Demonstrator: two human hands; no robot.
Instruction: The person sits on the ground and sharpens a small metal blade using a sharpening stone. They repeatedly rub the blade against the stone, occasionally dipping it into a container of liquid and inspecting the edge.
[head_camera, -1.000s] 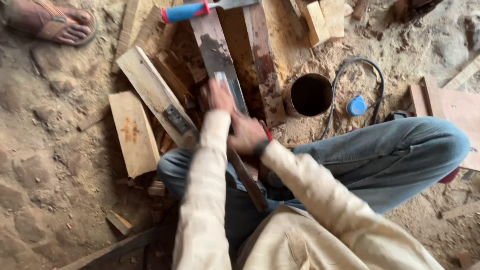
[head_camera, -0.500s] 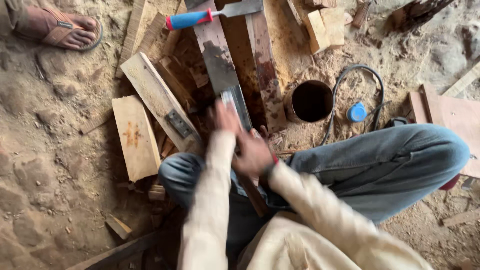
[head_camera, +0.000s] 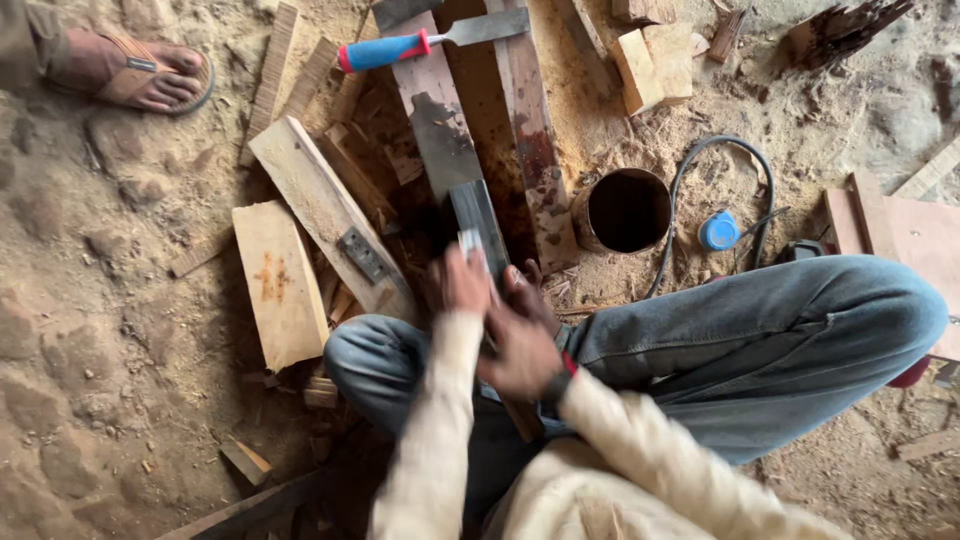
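Note:
I sit on sandy ground with my knees in blue jeans spread. Both hands are together over a dark flat stone block (head_camera: 478, 222) that lies on a stained plank (head_camera: 432, 110). My left hand (head_camera: 462, 283) presses a small metal blade (head_camera: 470, 242) onto the block. My right hand (head_camera: 522, 345) is closed around the wooden handle below it, partly blurred. A chisel with a blue and red handle (head_camera: 385, 50) lies across the plank's far end.
A dark round tin (head_camera: 627, 210) stands to the right, beside a looped black cable (head_camera: 715, 190) and a blue cap (head_camera: 718, 231). Wood offcuts (head_camera: 278, 280) lie to the left, one with a metal hinge (head_camera: 362, 255). Another person's sandalled foot (head_camera: 140, 75) is at top left.
My hands have slid back along the stone toward my body, then forward again, in a rubbing stroke. The view has shifted slightly.

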